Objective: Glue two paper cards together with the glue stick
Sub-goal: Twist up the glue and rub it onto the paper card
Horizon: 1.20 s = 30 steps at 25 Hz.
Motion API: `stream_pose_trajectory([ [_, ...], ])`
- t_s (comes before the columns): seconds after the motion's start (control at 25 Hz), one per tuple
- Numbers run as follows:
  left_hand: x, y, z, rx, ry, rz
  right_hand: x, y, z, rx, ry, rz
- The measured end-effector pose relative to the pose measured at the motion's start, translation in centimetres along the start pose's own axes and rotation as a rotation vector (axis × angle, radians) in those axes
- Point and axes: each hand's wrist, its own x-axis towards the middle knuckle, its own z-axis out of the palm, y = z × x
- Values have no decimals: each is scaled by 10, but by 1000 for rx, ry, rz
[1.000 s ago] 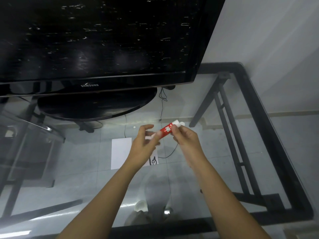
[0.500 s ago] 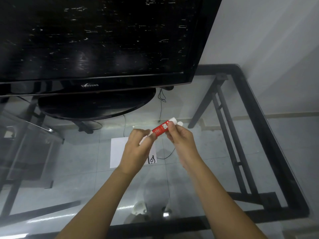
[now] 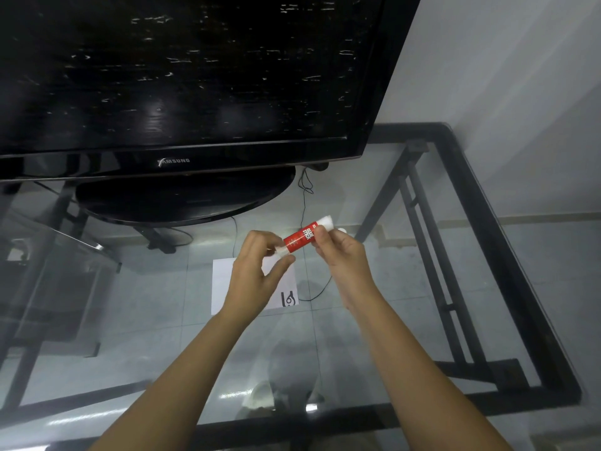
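- My right hand (image 3: 341, 255) pinches the glue stick (image 3: 300, 238) at its upper part; my left hand (image 3: 257, 271) closes its fingers on the lower, clear end.
- The stick's long axis slants from lower left to upper right, between both hands, above the card (image 3: 222, 284) on the glass surface (image 3: 406, 320).
- Label reads "GLUE STICK"; the TV (image 3: 195, 76) says "SAMSUNG".

Red glue stick (image 3: 298, 238) tilted, held aloft; white paper card (image 3: 222, 283) flat below.
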Motion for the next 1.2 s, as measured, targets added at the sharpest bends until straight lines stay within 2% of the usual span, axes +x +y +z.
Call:
stream_pose_trajectory([
  [0.12,5,9,-3,-516,-138,-449,1,-2,4,5,12,-27],
  [0.2,9,5,-6,-683,-174,-558,1,-3,6,-3,21,-51],
  [0.44,10,2,-13,-582,-114,-290,-1,-2,7,15,32,-47],
  [0.6,13,9,-9,-673,-170,-552,-3,-4,2,30,10,-52],
  [0.8,6,11,-4,-655,-91,-403,-3,-4,-5,21,-2,-55],
  [0.84,5,13,-3,-688,-82,-411,-4,-5,-5,24,-5,-53],
  [0.92,6,17,-1,-749,-89,-538,-5,-6,-6,40,-9,-48],
  [1.0,6,21,-2,-678,-121,-605,-7,-5,-5,50,-14,-52],
  [1.2,-3,18,-8,-685,-67,-462,-11,-3,-3,40,-37,-78],
])
